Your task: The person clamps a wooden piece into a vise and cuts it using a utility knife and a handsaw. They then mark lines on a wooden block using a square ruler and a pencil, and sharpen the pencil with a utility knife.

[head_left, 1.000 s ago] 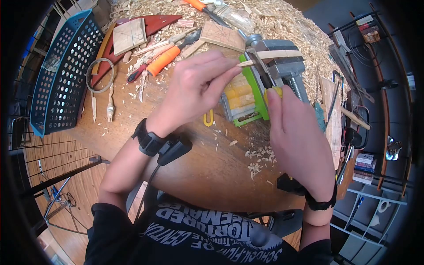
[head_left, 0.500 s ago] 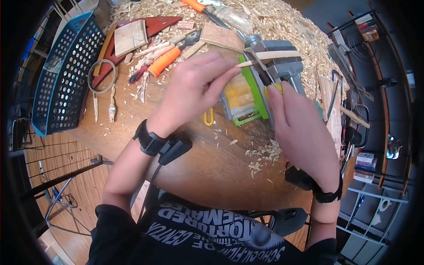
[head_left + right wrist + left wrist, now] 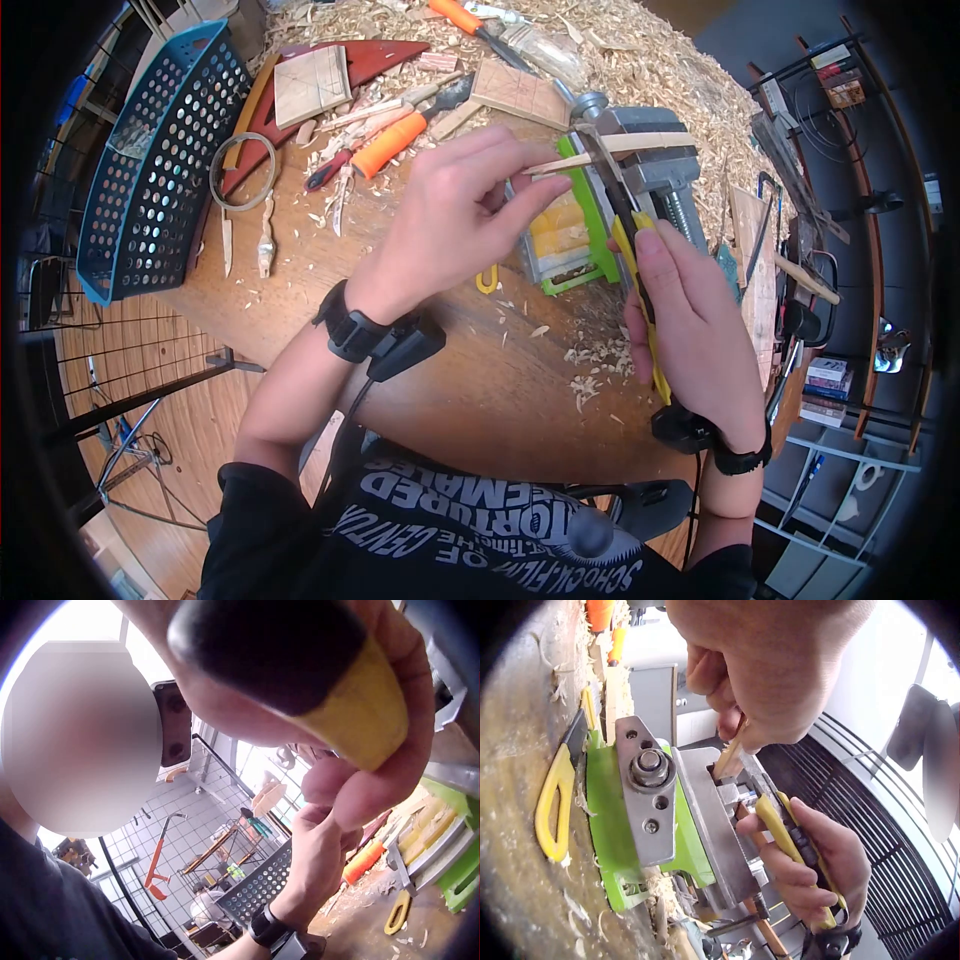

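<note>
In the head view, the left hand (image 3: 450, 215) pinches the near end of a thin pale wood strip (image 3: 642, 143) between thumb and fingers. The strip runs right, over a grey bench vise (image 3: 655, 172). The right hand (image 3: 700, 320) grips a yellow-and-black handled tool (image 3: 632, 238), its metal end lying across the strip beside the left fingertips. In the left wrist view the vise (image 3: 712, 825) stands by a green holder (image 3: 611, 825), and the right fingers (image 3: 802, 881) wrap the yellow handle (image 3: 780, 832). In the right wrist view the handle (image 3: 364, 712) fills the top.
A blue perforated basket (image 3: 165, 170) stands at the left. Near it lie a square wood piece (image 3: 312, 86), a tape ring (image 3: 243, 172) and an orange-handled tool (image 3: 390, 145). Wood shavings (image 3: 640, 60) cover the far table; a yellow-handled tool (image 3: 487, 278) lies by the green holder.
The right hand has shifted back and down along the tool, and more of its yellow handle shows. The left hand and strip have tilted slightly; the whole head view has shifted a little.
</note>
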